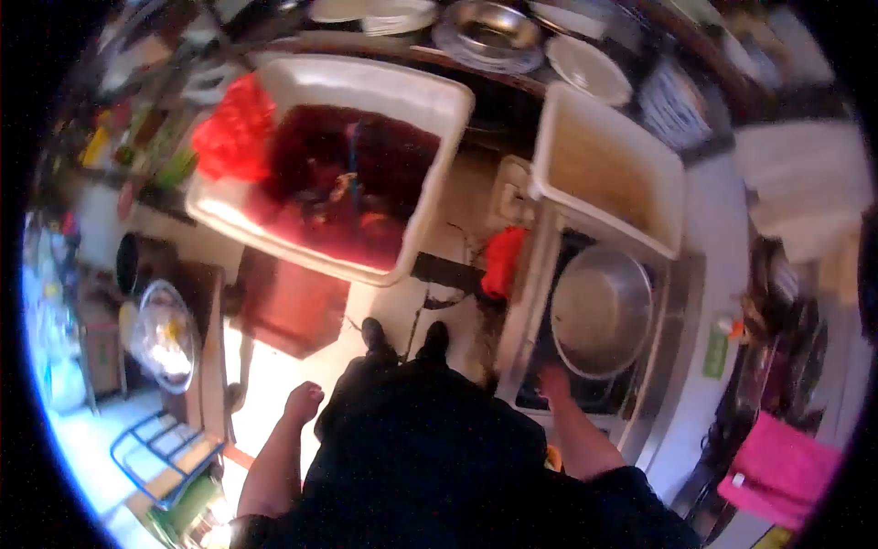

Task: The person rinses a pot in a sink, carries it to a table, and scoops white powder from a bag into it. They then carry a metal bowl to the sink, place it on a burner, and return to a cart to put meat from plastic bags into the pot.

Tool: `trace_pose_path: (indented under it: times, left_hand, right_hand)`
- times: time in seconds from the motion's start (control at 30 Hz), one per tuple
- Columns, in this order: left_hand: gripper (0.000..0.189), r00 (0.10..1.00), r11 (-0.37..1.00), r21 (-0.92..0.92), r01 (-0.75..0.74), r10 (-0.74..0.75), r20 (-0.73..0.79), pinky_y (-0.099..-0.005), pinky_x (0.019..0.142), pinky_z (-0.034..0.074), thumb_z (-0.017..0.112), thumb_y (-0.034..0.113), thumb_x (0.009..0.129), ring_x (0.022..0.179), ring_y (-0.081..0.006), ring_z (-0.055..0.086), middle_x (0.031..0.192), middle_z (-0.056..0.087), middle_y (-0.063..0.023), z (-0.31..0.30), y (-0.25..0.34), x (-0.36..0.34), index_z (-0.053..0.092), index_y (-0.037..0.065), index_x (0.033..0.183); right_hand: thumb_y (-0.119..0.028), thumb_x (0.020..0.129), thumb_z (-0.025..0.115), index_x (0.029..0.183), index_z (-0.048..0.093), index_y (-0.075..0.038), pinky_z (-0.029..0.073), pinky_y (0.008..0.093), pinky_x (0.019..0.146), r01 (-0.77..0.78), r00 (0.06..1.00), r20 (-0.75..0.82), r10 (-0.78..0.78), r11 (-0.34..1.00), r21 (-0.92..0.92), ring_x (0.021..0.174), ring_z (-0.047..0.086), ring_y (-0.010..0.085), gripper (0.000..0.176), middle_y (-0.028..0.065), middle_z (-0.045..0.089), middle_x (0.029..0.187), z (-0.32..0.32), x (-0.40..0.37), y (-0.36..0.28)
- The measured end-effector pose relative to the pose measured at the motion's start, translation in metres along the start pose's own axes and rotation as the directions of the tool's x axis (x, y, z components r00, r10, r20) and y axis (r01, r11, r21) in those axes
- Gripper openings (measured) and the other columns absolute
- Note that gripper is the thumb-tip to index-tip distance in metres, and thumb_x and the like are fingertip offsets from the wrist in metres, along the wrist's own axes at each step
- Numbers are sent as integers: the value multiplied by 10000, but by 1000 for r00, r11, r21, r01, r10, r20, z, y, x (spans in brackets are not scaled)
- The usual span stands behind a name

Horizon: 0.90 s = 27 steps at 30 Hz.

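My left hand [305, 401] hangs beside my leg over the sunlit floor, its fingers curled in, with nothing showing in them. My right hand [552, 382] is stretched forward over the stove top, close to the near left rim of a large round metal pot [602, 313]. That hand is dark and smeared, so I cannot tell how its fingers are set. Ahead on the left stands a big white tub [439, 188] of dark red liquid, with dark pieces in it and a red plastic bag [235, 128] over its left corner.
Beyond the pot sits a white basin [611, 169] with brownish contents. A red bag [503, 263] hangs at the counter's left side. A reddish-brown box [297, 305] is on the floor below the tub. Bowls [491, 32] line the back, and a pink cloth [782, 471] hangs right.
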<state>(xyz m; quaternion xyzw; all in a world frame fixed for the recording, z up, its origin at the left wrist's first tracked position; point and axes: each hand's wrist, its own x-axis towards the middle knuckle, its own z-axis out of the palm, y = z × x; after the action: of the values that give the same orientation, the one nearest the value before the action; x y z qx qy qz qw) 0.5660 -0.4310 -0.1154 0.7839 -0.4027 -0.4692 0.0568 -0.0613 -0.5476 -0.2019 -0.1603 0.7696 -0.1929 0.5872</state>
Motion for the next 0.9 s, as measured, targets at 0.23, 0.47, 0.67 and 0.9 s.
trace_pose_path:
  times: [0.23, 0.47, 0.67, 0.9]
  left_hand:
    - [223, 998, 976, 211, -53, 46, 37, -363, 848, 471, 478, 201, 854, 970, -286, 581, 1026, 611, -134, -39, -4, 0, 637, 63, 927]
    - [245, 993, 999, 39, -1, 6, -115, -388, 864, 458, 474, 209, 834, 966, -316, 573, 996, 608, -161, -83, -119, 15, 639, 47, 913]
    - [280, 889, 879, -235, 414, -447, -104, -429, 837, 455, 486, 248, 816, 924, -343, 592, 939, 630, -198, -161, -229, -14, 636, 17, 870]
    - [216, 815, 831, -213, 514, -551, -181, -411, 788, 483, 479, 119, 808, 892, -330, 609, 905, 634, -193, -199, -312, -31, 647, -1, 867]
  right_hand:
    - [-226, 843, 546, 805, 574, -104, 458, 350, 422, -45, 992, 105, 69, 976, -213, 485, 546, 218, 130, 71, 529, 642, 40, -26, -77]
    - [-222, 833, 558, 768, 586, -71, 444, 344, 420, -32, 993, -98, -66, 649, -760, 527, 559, 218, 166, 88, 553, 647, 113, -38, -131]
    - [-182, 843, 494, 862, 601, -85, 427, 352, 430, 96, 978, 206, 46, 770, -630, 582, 577, 217, 145, 74, 564, 695, 252, -23, -184]
    - [-130, 779, 605, 960, 601, -32, 434, 301, 437, 548, 825, 506, -252, 575, -607, 558, 576, 181, 206, 86, 604, 763, 492, -112, -241]
